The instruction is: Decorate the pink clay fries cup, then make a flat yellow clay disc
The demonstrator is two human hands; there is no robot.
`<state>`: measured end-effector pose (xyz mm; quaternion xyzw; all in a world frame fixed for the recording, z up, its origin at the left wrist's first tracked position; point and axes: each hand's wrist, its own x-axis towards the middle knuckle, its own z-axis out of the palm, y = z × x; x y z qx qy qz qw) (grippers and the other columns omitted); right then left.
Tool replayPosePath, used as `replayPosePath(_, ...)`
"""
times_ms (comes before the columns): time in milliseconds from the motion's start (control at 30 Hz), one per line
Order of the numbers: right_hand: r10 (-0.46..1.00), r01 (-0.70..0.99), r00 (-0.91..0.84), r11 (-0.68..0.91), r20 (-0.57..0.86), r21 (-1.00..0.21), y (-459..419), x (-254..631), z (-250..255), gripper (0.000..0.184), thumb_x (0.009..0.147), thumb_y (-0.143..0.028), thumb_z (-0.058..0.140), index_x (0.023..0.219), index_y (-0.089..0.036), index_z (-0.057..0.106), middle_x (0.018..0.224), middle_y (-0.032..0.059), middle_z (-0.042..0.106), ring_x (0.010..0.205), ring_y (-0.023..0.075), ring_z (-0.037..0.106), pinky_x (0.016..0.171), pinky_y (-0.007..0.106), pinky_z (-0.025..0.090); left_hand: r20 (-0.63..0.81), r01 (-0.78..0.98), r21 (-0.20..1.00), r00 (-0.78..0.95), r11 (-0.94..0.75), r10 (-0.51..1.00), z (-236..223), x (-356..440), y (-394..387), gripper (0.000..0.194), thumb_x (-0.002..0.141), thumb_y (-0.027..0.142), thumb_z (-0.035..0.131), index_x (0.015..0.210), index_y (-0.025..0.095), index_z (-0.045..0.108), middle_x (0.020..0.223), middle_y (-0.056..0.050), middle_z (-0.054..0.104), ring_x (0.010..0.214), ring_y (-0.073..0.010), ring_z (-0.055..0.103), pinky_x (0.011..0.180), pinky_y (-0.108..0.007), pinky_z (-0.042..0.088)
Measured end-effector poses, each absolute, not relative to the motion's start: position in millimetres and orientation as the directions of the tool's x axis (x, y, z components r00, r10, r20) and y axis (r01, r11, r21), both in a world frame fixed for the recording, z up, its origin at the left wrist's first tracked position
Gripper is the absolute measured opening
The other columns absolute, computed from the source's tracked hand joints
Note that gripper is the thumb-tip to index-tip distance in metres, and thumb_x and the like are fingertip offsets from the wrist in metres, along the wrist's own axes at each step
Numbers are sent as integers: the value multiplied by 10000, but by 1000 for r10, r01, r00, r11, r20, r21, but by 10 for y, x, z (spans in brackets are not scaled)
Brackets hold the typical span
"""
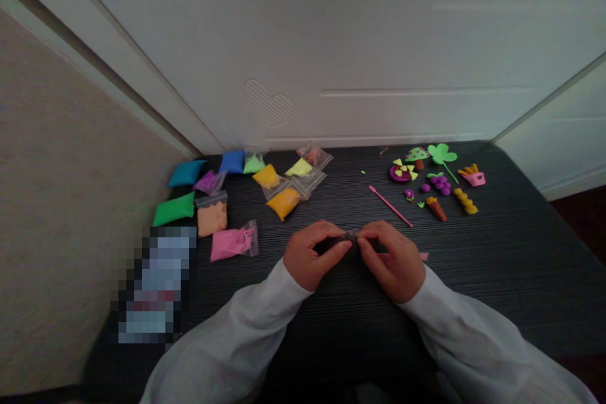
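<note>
Between my two hands, over the middle of the dark table (331,328), is a small clear plastic bag (351,235) that looks dark inside. My left hand (312,255) pinches its left side between thumb and fingers. The right side is pinched by my right hand (395,259). How full the bag is cannot be made out. Partly hidden under my right hand lies a pink flat tool (425,257). Beyond that hand rests a thin pink stick tool (391,206).
Bags of coloured clay lie to the left, among them a pink bag (231,243), a green bag (174,209) and an orange bag (284,202). Small clay figures, such as a clover (442,153) and grapes (440,184), stand at right. A blurred-out rectangular object (158,284) lies at left.
</note>
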<state>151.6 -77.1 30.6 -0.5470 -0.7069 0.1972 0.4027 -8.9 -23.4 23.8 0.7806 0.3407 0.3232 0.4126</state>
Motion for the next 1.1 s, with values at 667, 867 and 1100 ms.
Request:
replayPosePath(667, 939, 619, -115, 322, 323, -716, -761, 1527, 288, 98, 770, -177, 441, 815, -190, 528, 755, 36, 567, 726, 139, 529, 667, 277, 436, 197, 216, 917, 488, -337, 850, 223, -69, -227, 94, 726, 231, 548, 733, 160, 608, 752, -29, 598, 730, -117, 560, 689, -248, 451)
replayPosePath(867, 943, 628, -30, 276, 331, -728, -756, 1555, 305, 97, 772, -185, 447, 824, -187, 529, 755, 27, 557, 717, 131, 522, 658, 266, 427, 108, 300, 896, 566, -326, 817, 233, -66, -231, 368, 669, 329, 602, 998, 178, 537, 945, -37, 594, 868, -146, 550, 779, -261, 428)
replayPosePath(1100, 934, 624, -52, 307, 354, -718, -762, 1567, 311, 114, 776, -193, 437, 833, -192, 535, 760, 29, 563, 732, 138, 526, 664, 273, 431, 73, 417, 824, 592, -383, 803, 269, -100, -202, 292, 664, 355, 592, 895, 177, 572, 835, -19, 611, 770, -142, 554, 708, -258, 425)
